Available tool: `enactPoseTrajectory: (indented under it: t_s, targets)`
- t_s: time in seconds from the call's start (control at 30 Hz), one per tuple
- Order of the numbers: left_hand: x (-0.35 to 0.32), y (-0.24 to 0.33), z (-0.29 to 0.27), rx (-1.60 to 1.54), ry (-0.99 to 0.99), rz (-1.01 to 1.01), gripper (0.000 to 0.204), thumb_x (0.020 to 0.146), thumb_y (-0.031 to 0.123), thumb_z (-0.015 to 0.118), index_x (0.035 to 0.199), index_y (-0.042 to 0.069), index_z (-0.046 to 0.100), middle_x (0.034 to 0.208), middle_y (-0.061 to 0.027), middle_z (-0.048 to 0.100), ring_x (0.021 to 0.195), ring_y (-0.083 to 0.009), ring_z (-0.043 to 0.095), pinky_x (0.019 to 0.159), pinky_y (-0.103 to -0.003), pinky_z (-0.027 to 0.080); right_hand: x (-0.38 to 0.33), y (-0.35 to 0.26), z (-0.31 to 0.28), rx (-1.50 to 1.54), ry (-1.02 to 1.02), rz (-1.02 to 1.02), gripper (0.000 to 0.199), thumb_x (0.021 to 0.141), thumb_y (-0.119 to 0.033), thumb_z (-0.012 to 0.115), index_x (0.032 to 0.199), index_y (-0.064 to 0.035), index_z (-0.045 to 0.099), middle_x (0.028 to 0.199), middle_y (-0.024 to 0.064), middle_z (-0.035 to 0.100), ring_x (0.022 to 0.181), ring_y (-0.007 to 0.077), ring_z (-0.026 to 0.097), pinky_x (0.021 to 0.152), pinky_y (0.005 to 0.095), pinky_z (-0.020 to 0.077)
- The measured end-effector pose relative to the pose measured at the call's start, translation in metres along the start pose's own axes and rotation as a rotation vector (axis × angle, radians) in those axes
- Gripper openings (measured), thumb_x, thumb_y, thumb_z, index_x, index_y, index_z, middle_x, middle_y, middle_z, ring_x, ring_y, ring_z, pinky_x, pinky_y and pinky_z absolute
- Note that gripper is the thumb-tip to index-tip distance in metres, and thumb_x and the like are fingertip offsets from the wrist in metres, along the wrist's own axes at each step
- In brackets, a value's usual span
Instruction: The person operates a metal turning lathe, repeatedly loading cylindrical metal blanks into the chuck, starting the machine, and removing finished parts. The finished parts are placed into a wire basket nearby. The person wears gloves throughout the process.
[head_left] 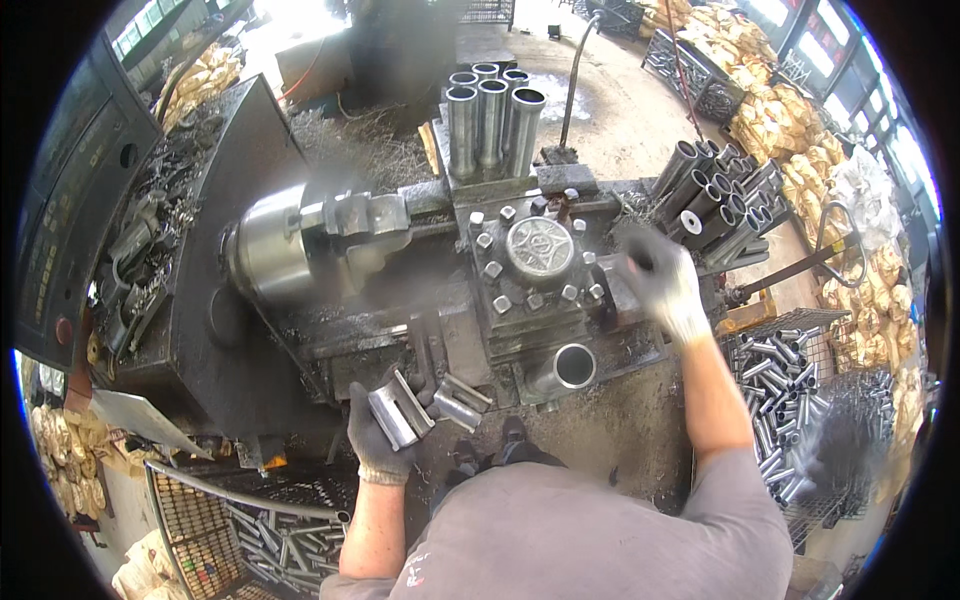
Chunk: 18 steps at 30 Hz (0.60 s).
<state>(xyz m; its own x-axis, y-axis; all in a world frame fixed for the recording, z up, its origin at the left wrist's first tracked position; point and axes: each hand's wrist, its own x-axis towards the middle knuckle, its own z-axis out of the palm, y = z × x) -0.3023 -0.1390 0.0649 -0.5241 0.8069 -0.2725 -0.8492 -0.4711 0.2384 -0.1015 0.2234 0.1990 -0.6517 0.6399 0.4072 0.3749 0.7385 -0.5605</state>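
My left hand (377,436), in a dark glove with a pale cuff, is closed on a shiny slotted half-round metal sleeve (400,411) in front of the lathe. Just right of it, apart from the fingers, is a second slotted metal piece (461,403). My right hand (662,280), gloved too, is over the lathe bed to the right of the square tool post (538,250); motion smears its fingers, so its grip does not show. A short steel tube (573,367) stands upright at the near edge. At the left is the lathe chuck (273,246), with metal jaws (365,213).
Several steel tubes (491,125) stand upright behind the tool post. More dark tubes (715,195) are stacked at the right. Wire baskets of small tubes stand at the lower right (785,400) and lower left (200,515). A bent handle lever (800,265) juts out right.
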Motion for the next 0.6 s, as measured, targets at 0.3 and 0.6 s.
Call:
enactPoseTrajectory:
  t_s: [0.3,0.6]
  targets:
    - [-0.008,-0.013,0.009,-0.041,0.147,-0.073,0.054,0.110,0.054,0.052,0.134,0.008,0.066,0.120,-0.0236,0.075,0.112,-0.0462,0.073,0.095,-0.060,0.062,0.258,0.049,0.117,-0.300,-0.086,0.084,0.065,0.085,-0.034,0.078,0.143,-0.0110,0.063,0.127,0.0252,0.074,0.120,0.0400,0.071,0.105,0.0477,0.0561]
    - [0.002,0.004,0.003,0.133,0.212,0.057,0.065,0.101,0.065,0.061,0.137,0.011,0.060,0.124,-0.0136,0.072,0.118,-0.0382,0.070,0.103,-0.059,0.057,0.079,-0.134,0.046,-0.346,-0.340,-0.630,0.015,0.090,-0.024,0.072,0.102,-0.0144,0.075,0.083,0.0118,0.076,0.073,0.0308,0.076,0.062,0.0463,0.0608]
